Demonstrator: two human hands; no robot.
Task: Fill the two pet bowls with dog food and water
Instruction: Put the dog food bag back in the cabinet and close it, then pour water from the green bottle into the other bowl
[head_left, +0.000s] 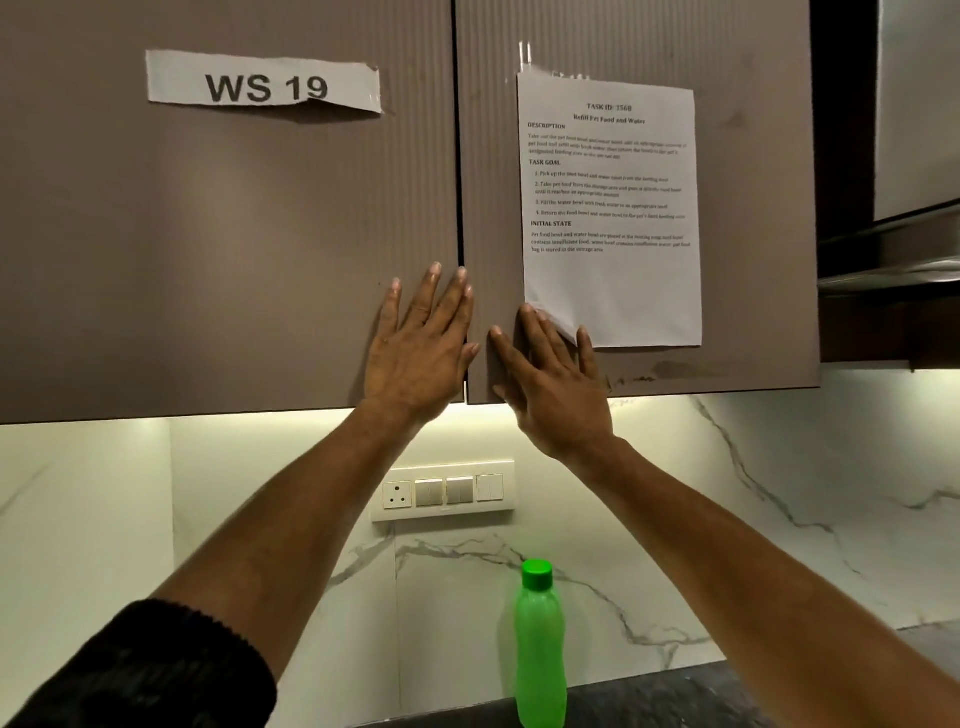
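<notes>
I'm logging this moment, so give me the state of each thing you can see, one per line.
Left cabinet door: shut.
Right cabinet door: shut.
Left hand: open, flat on the left door.
Right hand: open, on the right door.
Green bottle: upright, capped.
Task sheet: taped on, bottom corner curled.

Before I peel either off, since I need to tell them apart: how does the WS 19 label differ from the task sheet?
The WS 19 label is a short, wide strip with torn ends; the task sheet is a tall full page. The label carries only large bold characters; the sheet has many lines of small print. The label is on the left cabinet door, the sheet on the right door, its lower corner curling by the right hand. Both are white paper.
</notes>
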